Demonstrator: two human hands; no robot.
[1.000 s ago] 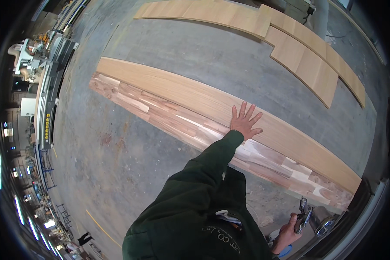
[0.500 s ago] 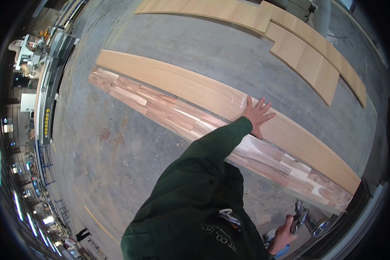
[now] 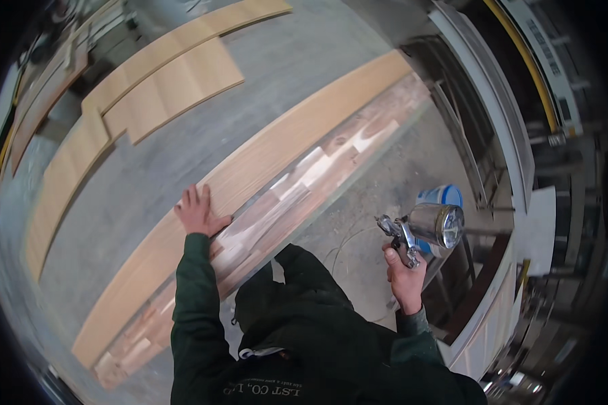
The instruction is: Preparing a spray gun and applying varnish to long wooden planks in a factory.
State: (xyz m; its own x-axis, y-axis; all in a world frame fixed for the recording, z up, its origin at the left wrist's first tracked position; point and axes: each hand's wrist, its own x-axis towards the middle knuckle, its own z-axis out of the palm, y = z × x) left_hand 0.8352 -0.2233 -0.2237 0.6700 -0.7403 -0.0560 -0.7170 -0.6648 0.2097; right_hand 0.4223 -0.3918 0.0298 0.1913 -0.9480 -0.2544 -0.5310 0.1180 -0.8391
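Observation:
My left hand (image 3: 200, 212) lies with spread fingers on a long, pale wooden board (image 3: 277, 158). Alongside it, on the side nearer me, runs a second long board (image 3: 297, 181) of mixed reddish and pale strips with a shiny surface. At the right, my right hand (image 3: 406, 277) is wrapped round the handle of a metal spray gun (image 3: 404, 237). The gun's silver cup (image 3: 438, 225) points to the right, and its nozzle faces left, apart from the boards. My fingers partly cover the handle, so I cannot tell whether the trigger is pulled.
Several pale wooden panels (image 3: 175, 88) lie at the far left, beyond the long board. A white and blue bucket (image 3: 441, 196) stands behind the spray gun. Along the right side are a metal frame (image 3: 476, 115) and dark shelving. A thin hose or cord (image 3: 344, 239) curves over the floor.
My view has swung to the right, so the boards now slant up to the right. The right hand has come up with the spray gun into fuller view. The left hand stays on the pale board.

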